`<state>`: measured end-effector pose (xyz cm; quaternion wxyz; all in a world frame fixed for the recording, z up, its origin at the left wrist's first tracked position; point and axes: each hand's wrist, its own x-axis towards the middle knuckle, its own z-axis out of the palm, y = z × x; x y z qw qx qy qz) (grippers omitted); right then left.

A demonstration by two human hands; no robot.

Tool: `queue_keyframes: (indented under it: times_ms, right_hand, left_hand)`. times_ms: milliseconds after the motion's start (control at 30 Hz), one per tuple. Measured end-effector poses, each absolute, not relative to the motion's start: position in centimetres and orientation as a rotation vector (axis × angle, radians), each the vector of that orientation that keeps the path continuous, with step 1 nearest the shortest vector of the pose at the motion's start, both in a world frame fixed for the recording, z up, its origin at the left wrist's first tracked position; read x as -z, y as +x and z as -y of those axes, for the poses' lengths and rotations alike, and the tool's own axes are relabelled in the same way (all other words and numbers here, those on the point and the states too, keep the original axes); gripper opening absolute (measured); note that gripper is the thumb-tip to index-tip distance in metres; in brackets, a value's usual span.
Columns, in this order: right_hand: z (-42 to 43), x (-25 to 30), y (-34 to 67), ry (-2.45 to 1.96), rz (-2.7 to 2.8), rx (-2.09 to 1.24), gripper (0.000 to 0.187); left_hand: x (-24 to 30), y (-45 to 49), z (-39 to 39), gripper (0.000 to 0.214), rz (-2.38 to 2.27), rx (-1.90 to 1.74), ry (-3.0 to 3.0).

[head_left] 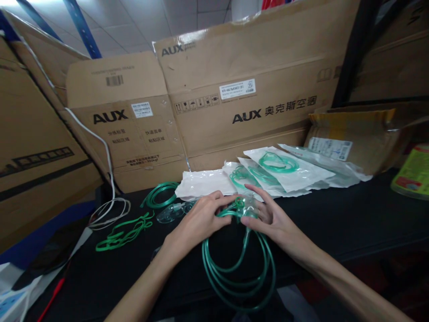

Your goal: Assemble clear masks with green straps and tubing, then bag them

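My left hand (208, 215) is closed around a bundle of green tubing (205, 260), pinching it between thumb and fingers. The tubing hangs in loose loops below both hands, in front of the dark table. My right hand (273, 214) grips a clear plastic oxygen mask (248, 206), thumb in front and fingers behind. Green elastic strap shows between the hands at the mask. Left of my left hand lie another clear mask (171, 213), a coil of green tubing (161, 195) and a loose green elastic strap (122, 233).
Sealed packets (284, 167) with green tubing inside overlap at the back right, beside white packets (205, 184). Tall cardboard boxes (204, 129) wall off the back. A white cable (109, 156) hangs at the left. A yellow-green container (414, 172) stands far right.
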<state>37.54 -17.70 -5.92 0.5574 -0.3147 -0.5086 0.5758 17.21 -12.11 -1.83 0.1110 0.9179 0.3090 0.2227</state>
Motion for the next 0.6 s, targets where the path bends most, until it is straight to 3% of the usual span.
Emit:
queue_keyframes:
  times_ms: [133, 400, 600]
  right_hand:
    - [17.3, 5.6, 37.5, -0.808, 1.047, -1.388, 0.078]
    - [16.5, 6.2, 36.0, -0.569, 0.946, -1.553, 0.031]
    - [16.1, 6.5, 36.1, -0.549, 0.882, -1.654, 0.03]
  left_hand:
    - [2.0, 17.3, 12.1, 0.031, -0.876, -0.802, 2.612]
    - [3.5, 17.8, 11.8, 0.032, -0.853, -1.013, 2.583]
    - [4.2, 17.7, 12.0, 0.027, -0.854, -1.101, 2.632]
